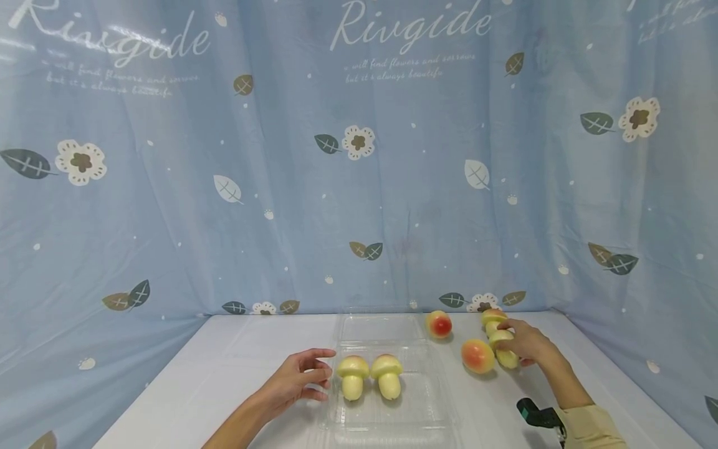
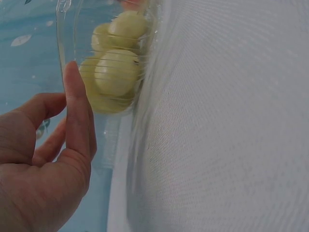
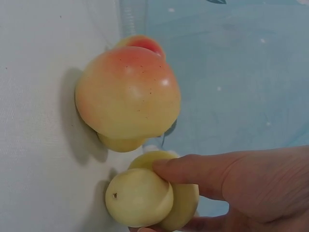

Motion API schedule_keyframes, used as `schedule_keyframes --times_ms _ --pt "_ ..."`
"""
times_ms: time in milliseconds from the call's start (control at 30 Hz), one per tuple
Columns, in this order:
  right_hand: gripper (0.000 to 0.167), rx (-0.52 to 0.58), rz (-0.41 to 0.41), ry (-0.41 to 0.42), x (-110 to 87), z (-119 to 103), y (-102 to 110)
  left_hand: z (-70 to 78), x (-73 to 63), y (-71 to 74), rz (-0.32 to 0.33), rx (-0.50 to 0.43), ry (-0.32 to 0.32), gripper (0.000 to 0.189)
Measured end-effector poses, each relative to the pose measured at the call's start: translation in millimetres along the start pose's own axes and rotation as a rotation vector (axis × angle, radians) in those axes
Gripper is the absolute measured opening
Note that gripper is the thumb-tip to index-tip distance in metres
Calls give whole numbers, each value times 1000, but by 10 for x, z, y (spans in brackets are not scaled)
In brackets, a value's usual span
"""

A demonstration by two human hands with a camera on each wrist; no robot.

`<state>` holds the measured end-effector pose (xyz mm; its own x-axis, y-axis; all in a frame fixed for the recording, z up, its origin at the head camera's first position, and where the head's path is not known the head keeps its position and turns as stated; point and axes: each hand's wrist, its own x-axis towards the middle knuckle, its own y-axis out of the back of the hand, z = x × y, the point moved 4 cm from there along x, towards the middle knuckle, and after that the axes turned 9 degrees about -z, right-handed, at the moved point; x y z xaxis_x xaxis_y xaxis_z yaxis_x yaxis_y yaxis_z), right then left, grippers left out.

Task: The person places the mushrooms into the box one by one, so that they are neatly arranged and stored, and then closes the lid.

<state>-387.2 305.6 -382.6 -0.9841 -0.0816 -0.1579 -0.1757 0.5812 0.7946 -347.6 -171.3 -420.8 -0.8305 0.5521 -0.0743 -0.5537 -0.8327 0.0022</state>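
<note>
On the left, the left hand (image 1: 297,377), fingers loosely spread, is beside the wall of a clear plastic box (image 1: 417,399); whether it touches is unclear. The box looks thin and likely to buckle if squeezed, so the rim seems the safest hold. In it, two mushrooms (image 1: 387,377) lie side by side. Further right, two red-topped mushrooms (image 1: 478,357) lie on the white table (image 1: 224,349). Past them, by a far mushroom (image 1: 493,316), the held mushroom (image 3: 140,198) is probably light and firm, its smooth surface perhaps slippery; the cap offers good purchase. The right hand (image 1: 527,342) pinches it there, thumb over the cap.
</note>
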Motion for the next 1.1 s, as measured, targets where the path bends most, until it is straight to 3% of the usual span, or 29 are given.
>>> schedule_keyframes --times_ms 633,1100 --pt "58 -17 17 16 -97 -124 145 12 17 10 10 20 -3 61" --pt "54 -43 48 98 -201 -325 232 3 -2 1 2 11 -3 62"
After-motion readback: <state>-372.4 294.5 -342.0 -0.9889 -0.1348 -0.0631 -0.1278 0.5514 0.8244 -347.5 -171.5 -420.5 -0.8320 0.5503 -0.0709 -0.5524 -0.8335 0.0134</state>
